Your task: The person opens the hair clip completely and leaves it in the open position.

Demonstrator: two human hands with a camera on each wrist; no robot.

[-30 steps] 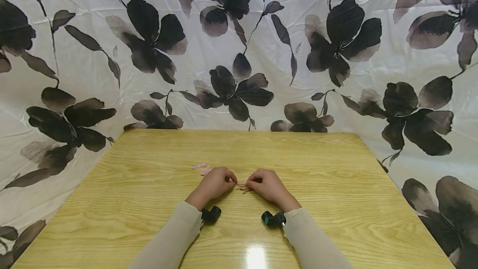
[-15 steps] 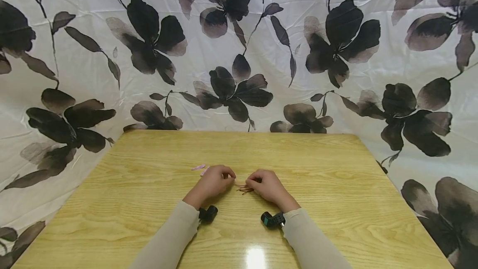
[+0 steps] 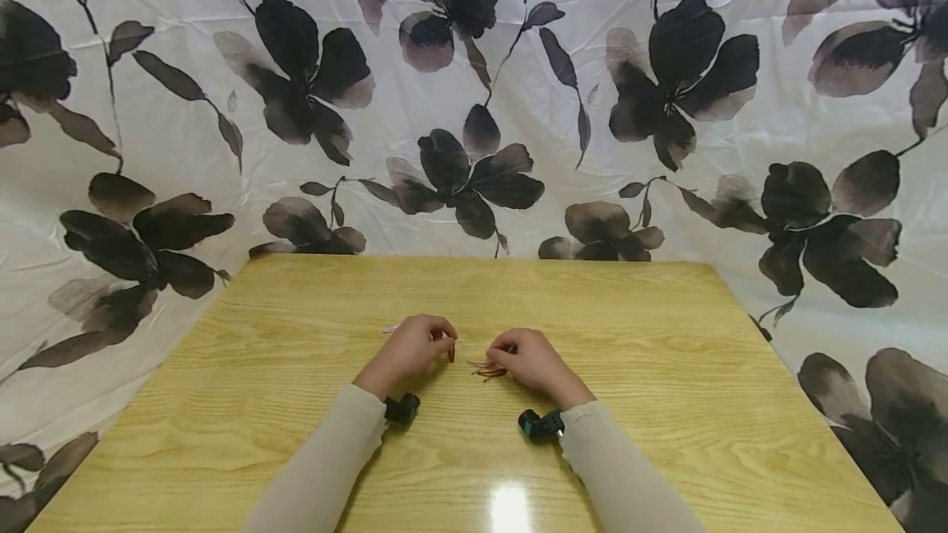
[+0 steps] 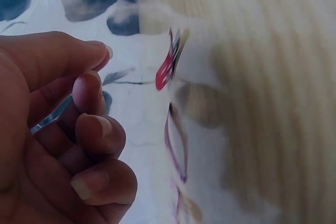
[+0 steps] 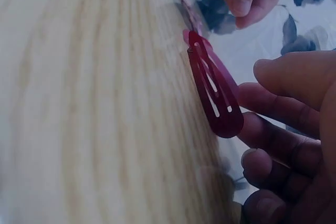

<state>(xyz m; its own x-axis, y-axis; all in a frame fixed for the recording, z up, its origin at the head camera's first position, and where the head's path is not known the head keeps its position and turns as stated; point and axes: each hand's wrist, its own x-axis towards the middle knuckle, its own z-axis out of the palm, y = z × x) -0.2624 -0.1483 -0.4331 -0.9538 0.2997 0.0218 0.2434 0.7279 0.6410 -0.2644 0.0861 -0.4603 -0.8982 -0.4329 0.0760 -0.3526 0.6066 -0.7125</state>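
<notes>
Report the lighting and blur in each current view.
Head: brightly lit, but a white glare patch on the table at the frame's bottom edge; left wrist: dim and bluish, the left hand fairly sharp against smeared wood grain; right wrist: also dim, the red hair clip clearer than the blurred grain.

No readable text, labels, brands, numbers or signs in any view; none legible on hair clips, wooden table, floral cloth, sleeves or black wrist devices; teal patch on the right one too small to read
</notes>
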